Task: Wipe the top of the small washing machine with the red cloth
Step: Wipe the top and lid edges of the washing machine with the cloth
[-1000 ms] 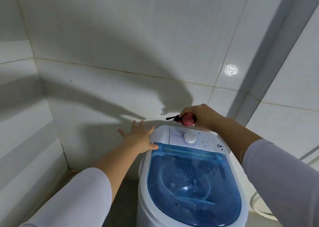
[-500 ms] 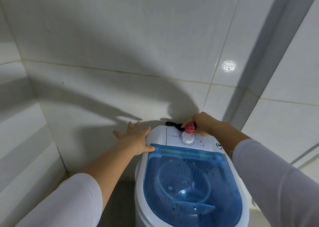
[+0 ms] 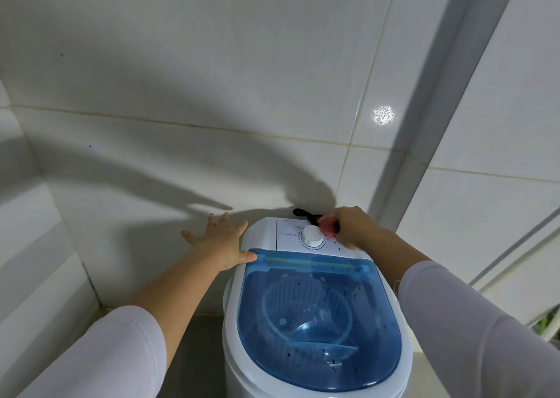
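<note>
**Cloth at the control panel, machine braced from the side**

The small washing machine (image 3: 318, 322) stood in the tiled corner, its blue lid (image 3: 318, 322) closed and speckled with dark flecks, probably the dirt your wiping was meant to take off. You laid your left hand (image 3: 221, 241) against the machine's upper left edge, fingers spread and straight, thumb on the lid's corner, likely to steady the light tub against your push. Your right hand (image 3: 353, 226) clenched the bunched red cloth (image 3: 329, 227) at the back panel, just beside the white dial (image 3: 312, 237), apparently working around it. A black cord (image 3: 304, 213) lay behind, touching the wall.
</note>
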The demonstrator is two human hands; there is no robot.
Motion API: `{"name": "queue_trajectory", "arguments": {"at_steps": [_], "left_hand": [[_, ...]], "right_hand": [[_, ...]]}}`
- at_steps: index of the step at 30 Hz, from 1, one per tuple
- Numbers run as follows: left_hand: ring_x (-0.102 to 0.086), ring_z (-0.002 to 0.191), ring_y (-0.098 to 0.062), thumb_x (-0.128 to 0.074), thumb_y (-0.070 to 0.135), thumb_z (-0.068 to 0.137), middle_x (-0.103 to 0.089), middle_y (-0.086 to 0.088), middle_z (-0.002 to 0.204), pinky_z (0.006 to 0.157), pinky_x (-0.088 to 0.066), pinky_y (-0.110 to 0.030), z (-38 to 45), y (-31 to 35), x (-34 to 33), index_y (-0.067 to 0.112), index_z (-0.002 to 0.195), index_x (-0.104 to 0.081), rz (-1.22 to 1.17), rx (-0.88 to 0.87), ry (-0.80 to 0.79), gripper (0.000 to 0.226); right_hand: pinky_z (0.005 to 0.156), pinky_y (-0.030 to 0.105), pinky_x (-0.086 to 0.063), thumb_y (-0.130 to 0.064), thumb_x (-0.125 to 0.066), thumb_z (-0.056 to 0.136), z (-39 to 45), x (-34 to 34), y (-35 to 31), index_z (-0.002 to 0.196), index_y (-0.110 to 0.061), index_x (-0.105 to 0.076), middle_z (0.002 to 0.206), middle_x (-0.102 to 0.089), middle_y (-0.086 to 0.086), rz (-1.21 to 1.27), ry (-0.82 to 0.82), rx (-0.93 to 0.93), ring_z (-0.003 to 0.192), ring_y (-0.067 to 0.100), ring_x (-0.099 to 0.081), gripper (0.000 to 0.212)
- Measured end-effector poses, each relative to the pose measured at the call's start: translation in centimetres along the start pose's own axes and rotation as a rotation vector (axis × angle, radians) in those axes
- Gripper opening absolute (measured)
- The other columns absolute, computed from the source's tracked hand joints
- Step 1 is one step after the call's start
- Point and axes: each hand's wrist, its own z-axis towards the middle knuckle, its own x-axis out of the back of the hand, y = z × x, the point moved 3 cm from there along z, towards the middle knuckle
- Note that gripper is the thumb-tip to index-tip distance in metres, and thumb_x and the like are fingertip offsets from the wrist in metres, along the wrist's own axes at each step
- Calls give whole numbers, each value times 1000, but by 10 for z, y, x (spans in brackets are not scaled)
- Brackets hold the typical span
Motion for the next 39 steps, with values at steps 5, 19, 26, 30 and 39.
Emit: {"name": "queue_trajectory", "arguments": {"at_steps": [5, 19, 26, 30, 39], "left_hand": [[15, 148, -28, -49, 62, 87, 12, -2, 162, 108, -6, -73, 0, -1, 0, 39, 151, -1, -3, 1, 4, 84], [15, 148, -29, -48, 63, 87, 12, -3, 162, 107, -7, -72, -1, 0, 0, 39, 151, -1, 21, 3, 21, 84], [14, 148, -30, -47, 64, 87, 11, -4, 162, 108, -7, -72, -2, 1, 1, 38, 152, 0, 40, 10, 20, 84], [16, 148, -30, -48, 62, 87, 12, -4, 162, 108, -7, -72, -2, 3, 2, 38, 152, 0, 38, 9, 12, 84], [15, 148, -30, -50, 63, 85, 12, -4, 162, 108, -6, -73, 1, 1, 3, 38, 152, 0, 36, 4, -1, 87]], "right_hand": [[67, 25, -35, 5, -45, 79, -14, -4, 1, 82, -23, -69, 87, -57, 1, 46, 59, -2, 82, 21, -47, 37], [71, 24, -37, 1, -52, 80, -40, -9, 8, 87, -18, -72, 92, -60, -3, 45, 0, 30, 85, 18, -50, 28], [86, 28, -47, -2, -60, 82, -53, -5, 13, 106, -24, -71, 115, -64, 3, 32, -91, 31, 106, 26, -57, 34], [69, 26, -52, 1, -54, 79, -58, 16, 18, 100, -14, -72, 81, -68, 3, 175, -156, -34, 75, 19, -64, 31], [52, 20, -42, -8, -56, 88, -46, 35, 11, 105, -15, -68, 66, -59, 7, 584, 121, -52, 52, 12, -49, 22]]}}
